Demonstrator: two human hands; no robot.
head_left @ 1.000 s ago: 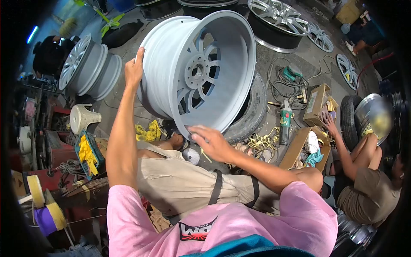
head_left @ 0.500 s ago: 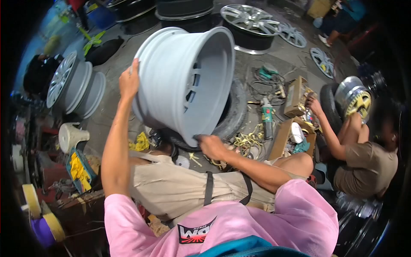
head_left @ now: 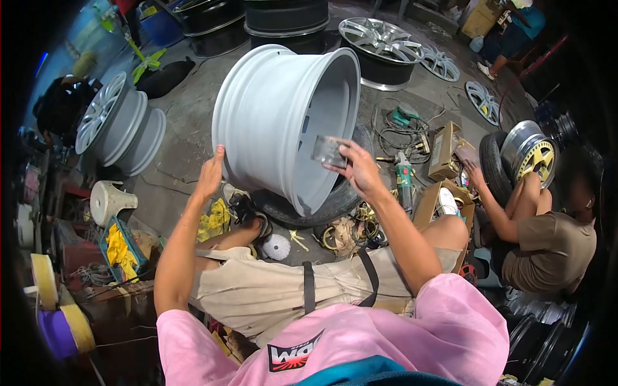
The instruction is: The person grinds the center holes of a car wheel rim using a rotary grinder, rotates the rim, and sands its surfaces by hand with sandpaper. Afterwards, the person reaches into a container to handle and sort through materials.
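A large grey wheel rim [head_left: 264, 116] stands tilted over a black tire [head_left: 283, 209] on the floor, its open barrel facing right. My left hand [head_left: 211, 175] grips the rim's lower left edge, thumb on the outside and the other fingers partly hidden. In front of the rim's opening, my right hand [head_left: 360, 172] pinches a small grey rectangular sheet [head_left: 329, 152] that looks like a piece of sandpaper. Whether the sheet touches the rim's inner wall I cannot tell.
A green angle grinder [head_left: 403, 183] and cardboard boxes [head_left: 444, 152] lie to the right, near a seated person [head_left: 547, 248] beside another rim. Several grey rims [head_left: 122, 132] lean at left, near a white stool [head_left: 111, 202]. A chrome-and-black wheel [head_left: 384, 51] stands behind.
My right hand has risen from the rim's lower edge to its opening, showing the grey sheet. My left hand has moved lower along the edge, and the rim appears slightly turned.
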